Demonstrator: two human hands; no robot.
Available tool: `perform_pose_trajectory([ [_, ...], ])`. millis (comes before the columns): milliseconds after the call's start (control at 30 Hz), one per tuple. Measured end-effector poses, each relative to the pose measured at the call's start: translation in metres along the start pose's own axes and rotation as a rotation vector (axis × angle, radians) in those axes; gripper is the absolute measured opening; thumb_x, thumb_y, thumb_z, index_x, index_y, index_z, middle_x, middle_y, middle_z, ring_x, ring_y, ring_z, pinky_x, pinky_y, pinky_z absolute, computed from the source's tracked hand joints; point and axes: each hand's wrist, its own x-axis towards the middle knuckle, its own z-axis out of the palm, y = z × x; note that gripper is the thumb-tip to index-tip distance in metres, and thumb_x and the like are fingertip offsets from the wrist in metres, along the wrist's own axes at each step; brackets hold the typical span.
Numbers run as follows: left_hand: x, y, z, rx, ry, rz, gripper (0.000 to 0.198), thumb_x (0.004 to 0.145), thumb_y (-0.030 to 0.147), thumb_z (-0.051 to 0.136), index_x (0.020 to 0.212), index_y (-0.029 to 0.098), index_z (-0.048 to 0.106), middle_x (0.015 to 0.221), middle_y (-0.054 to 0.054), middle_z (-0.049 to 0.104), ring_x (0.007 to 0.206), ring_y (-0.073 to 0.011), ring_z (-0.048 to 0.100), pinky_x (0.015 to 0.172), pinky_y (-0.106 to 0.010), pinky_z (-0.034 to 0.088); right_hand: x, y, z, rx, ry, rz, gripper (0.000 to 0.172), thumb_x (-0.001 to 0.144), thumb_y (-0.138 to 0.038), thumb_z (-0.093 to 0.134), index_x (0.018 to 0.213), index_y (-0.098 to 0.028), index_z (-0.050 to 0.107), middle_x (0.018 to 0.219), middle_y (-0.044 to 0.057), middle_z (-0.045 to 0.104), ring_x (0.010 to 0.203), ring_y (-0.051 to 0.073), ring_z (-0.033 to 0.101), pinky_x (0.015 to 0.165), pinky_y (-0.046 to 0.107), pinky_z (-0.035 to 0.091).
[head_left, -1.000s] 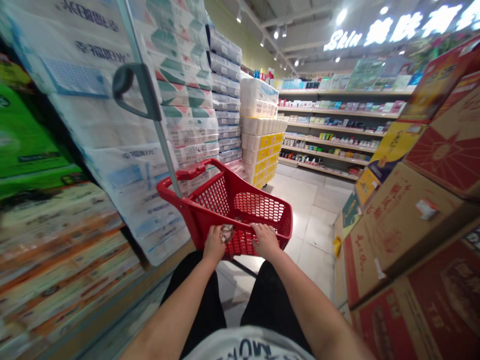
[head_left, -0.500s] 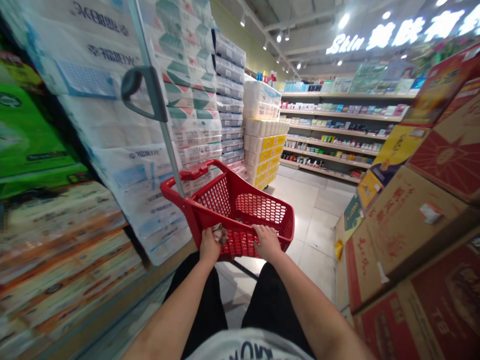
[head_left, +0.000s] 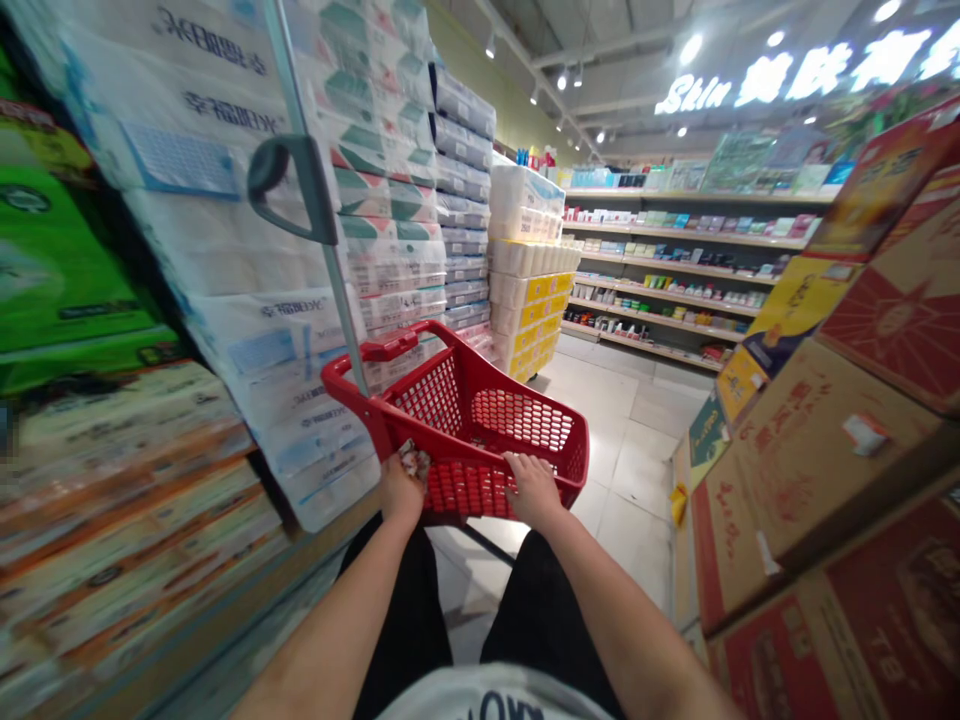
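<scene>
The left hand is closed at the near rim of the red basket and pinches a small crumpled paper against it. The right hand, near it to the right, curls its fingers over the same rim. The basket's long axis points away from both hands, slightly rightward. Far beyond the right hand, a lit sign reads "Skin".

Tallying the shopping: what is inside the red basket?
Inside the red basket only mesh walls show. Its bottom is hidden behind the near wall, where the left hand, holding a small wrapper, and right hand grip.
</scene>
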Motion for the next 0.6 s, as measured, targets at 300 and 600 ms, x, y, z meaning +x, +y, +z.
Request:
perform_pose_trajectory([
  [300,-0.02,0.002,0.003,-0.046,0.064,0.191,0.035,0.083,0.027,0.053,0.114,0.011,0.054,0.12,-0.016,0.047,0.115,-0.0278,0.052,0.103,-0.042,0.043,-0.002,-0.001,0.002,-0.015,0.036,-0.012,0.053,0.084,-0.026,0.054,0.136,-0.022,0.045,0.124,0.01,0.058,0.113,0.025,0.05,0.099,0.038,0.031],
  [600,-0.038,0.024,0.013,0.065,0.159,0.074,0.047,0.084,0.026,0.052,0.13,0.015,0.047,0.135,-0.018,0.041,0.129,-0.0343,0.038,0.105,-0.052,0.038,0.035,0.022,-0.015,-0.041,-0.136,-0.045,0.048,0.1,-0.05,0.028,0.089,-0.024,0.067,0.09,0.006,0.071,0.083,0.018,0.063,0.073,0.027,0.039],
])
